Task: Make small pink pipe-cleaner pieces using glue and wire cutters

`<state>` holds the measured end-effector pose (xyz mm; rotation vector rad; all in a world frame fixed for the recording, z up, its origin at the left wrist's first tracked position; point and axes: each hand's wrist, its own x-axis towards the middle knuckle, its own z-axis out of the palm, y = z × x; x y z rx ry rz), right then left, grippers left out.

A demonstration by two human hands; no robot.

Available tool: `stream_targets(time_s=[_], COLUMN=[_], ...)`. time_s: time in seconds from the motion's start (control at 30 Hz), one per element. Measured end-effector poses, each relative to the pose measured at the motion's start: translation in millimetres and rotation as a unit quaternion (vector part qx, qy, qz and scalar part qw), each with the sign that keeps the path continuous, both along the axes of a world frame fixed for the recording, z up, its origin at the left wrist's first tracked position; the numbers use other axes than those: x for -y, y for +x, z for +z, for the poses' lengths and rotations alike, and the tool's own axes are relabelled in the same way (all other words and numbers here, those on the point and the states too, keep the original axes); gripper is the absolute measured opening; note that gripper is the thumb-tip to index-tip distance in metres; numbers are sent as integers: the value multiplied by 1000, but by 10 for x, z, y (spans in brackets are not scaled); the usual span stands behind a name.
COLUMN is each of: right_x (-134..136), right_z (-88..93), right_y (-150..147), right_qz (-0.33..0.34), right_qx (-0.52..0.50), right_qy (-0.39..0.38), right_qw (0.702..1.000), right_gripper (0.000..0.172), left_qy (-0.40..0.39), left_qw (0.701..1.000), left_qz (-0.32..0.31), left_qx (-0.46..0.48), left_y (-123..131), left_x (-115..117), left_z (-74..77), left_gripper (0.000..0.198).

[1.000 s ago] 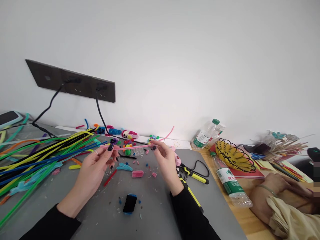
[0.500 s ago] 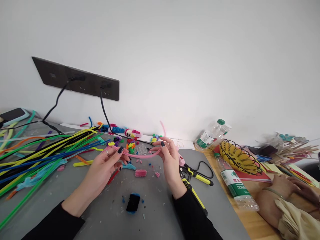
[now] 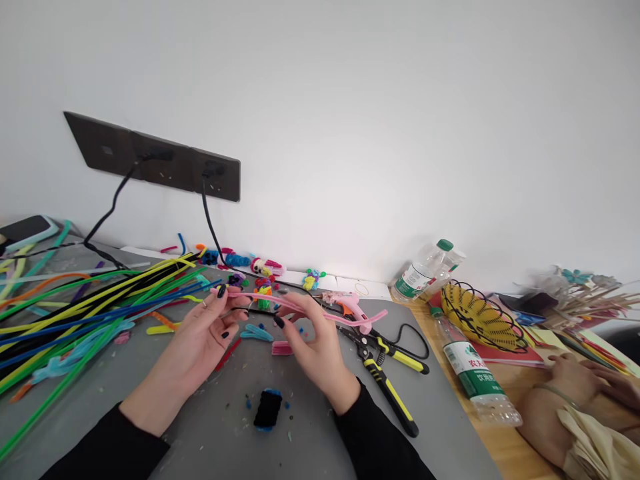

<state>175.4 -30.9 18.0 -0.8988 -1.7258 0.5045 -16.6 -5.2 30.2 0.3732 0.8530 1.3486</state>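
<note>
Both hands pinching one pink pipe cleaner, held just above the grey desk, mid-desk toward the back edge. Left hand: thumb and forefinger clamped on its left end. Right hand: fingertips closed on it further along, other fingers loosely curled.

Pipe cleaner: thin, fuzzy, light pink, roughly straight between the hands. Past the right hand it runs on right, dips a bit, and the free tip kinks up over the glue gun.

Around the grip:
- pliers, black/yellow, just right of right hand
- black spool near the front edge, between the wrists
- loose pile of long pipe cleaners along the desk's left side
- bottle lying and yellow basket on the wooden table, right
- another person's hand far right, well apart
</note>
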Motion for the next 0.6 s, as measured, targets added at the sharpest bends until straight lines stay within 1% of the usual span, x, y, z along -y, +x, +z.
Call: stream_targets(time_s=[0.07, 0.1, 0.13, 0.17, 0.27, 0.3, 0.33, 0.4, 0.47, 0.53, 0.6], right_x=[4, 7, 10, 14, 20, 18, 15, 4, -6, -9, -7], right_z=[-19, -21, -18, -11, 16, 19, 17, 0, -28, -54, -72], right_y=[-32, -38, -39, -38, -46, -59, -76, -121, -165, -195, -206], right_qz=[10, 14, 14, 6, -28, -31, -26, -4, 4, -11, -32], right_qx=[-49, -68, -81, -87, -58, -42, -28, -26, -54, -86, -102], right_qy=[-20, -22, -18, -9, 14, 8, -6, -47, -86, -116, -128], right_qw=[999, 997, 996, 996, 998, 999, 999, 999, 995, 989, 986], right_gripper=[47, 52, 51, 46, 18, 12, 10, 13, 18, 21, 22], left_qy=[-21, -28, -34, -37, -36, -34, -32, -21, -2, 19, 34], left_qw=[1000, 1000, 999, 999, 999, 999, 999, 999, 997, 993, 989], left_qz=[5, 10, 12, 15, 9, 1, -8, -33, -68, -100, -115], left_qx=[6, 8, 8, 9, 10, 9, 6, -5, -28, -59, -91], left_y=[17, 22, 27, 31, 49, 58, 70, 94, 119, 140, 158], left_x=[14, 16, 16, 14, 18, 25, 34, 58, 84, 106, 124], left_z=[31, 40, 43, 43, 25, 16, 8, -7, -17, -22, -24], left_gripper=[7, 9, 10, 11, 6, 6, 10, 23, 35, 43, 48])
